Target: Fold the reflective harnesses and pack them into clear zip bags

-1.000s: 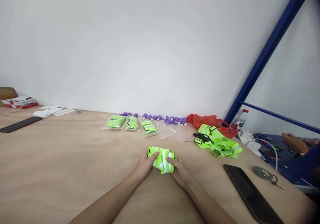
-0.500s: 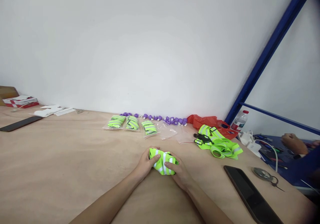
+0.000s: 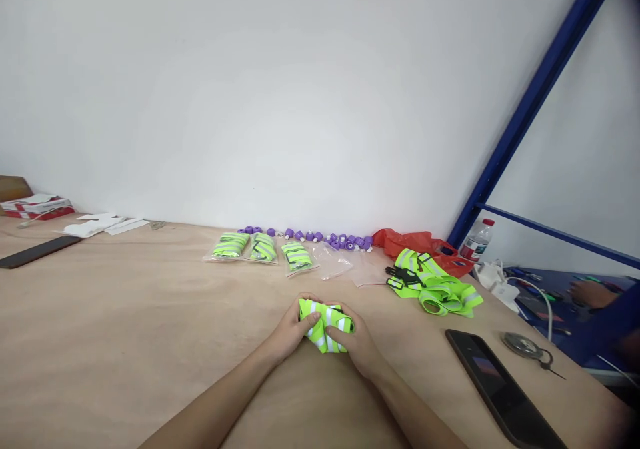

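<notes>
A folded bundle of neon green strap with silver stripes is held between both hands above the wooden table. My left hand grips its left side, thumb on top. The right side is gripped by my right hand, its thumb pressing on the front. Beyond the hands lie three clear bags with similar folded straps, on the left, in the middle and on the right. Flat clear bags are beside them. A loose green strap pile with a black buckle lies to the right.
Purple rollers line the wall. Near the strap pile are a red plastic bag, a bottle and a white adapter. A phone and a round object lie nearer. Another person's hand is far right.
My right hand has shifted slightly left along the bundle, which looks a little narrower. The view has moved slightly. The other person's hand is lower, and the phone screen shows a coloured patch.
</notes>
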{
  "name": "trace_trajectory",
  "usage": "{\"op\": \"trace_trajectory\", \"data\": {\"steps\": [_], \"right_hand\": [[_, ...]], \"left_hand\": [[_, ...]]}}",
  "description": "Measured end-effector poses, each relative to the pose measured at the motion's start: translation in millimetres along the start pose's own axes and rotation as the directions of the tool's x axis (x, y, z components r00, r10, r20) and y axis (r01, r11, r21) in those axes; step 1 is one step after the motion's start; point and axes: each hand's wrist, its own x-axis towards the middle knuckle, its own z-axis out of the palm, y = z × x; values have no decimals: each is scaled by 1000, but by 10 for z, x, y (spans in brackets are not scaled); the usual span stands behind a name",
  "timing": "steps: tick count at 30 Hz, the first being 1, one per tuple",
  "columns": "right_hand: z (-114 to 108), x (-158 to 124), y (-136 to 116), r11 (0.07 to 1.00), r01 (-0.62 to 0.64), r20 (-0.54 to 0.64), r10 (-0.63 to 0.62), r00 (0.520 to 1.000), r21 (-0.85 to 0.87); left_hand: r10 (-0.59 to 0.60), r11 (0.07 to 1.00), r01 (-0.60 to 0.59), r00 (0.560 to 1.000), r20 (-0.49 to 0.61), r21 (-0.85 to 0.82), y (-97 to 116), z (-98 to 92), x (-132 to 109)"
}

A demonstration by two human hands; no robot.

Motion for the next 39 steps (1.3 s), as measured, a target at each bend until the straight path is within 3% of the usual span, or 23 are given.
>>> {"op": "trace_trajectory", "data": {"steps": [5, 9, 11, 14, 16, 19, 25, 32, 39], "right_hand": [[-16, 33, 95, 990, -33, -61, 41, 997, 134], [-107, 119, 114, 962, -11, -199, 68, 978, 274], [-216, 182, 108, 933, 16, -309, 103, 946, 360], [-424, 266, 101, 884, 62, -467, 184, 865, 463], [-543, 301, 102, 868, 81, -513, 213, 832, 491], [-637, 325, 108, 862, 98, -530, 213, 820, 498], [-650, 343, 147, 859, 107, -523, 202, 828, 500], [-653, 364, 202, 860, 89, -501, 205, 841, 503], [-618, 355, 188, 857, 81, -487, 209, 848, 509]], "left_hand": [[-3, 997, 7, 999, -48, 74, -41, 39, 54], [105, 976, -71, 982, -159, 205, -179, 27, 197], [217, 877, -116, 962, -168, 467, -223, -4, 299], [334, 606, -167, 941, -58, 778, -223, -47, 483], [344, 500, -210, 938, 30, 840, -204, -48, 626], [343, 344, -248, 931, 125, 906, -205, -13, 863], [344, 137, -158, 933, 103, 978, -312, 20, 1261], [328, 53, -71, 943, 49, 996, -365, -20, 1383], [337, 84, -61, 941, 29, 995, -343, -20, 1374]]}}
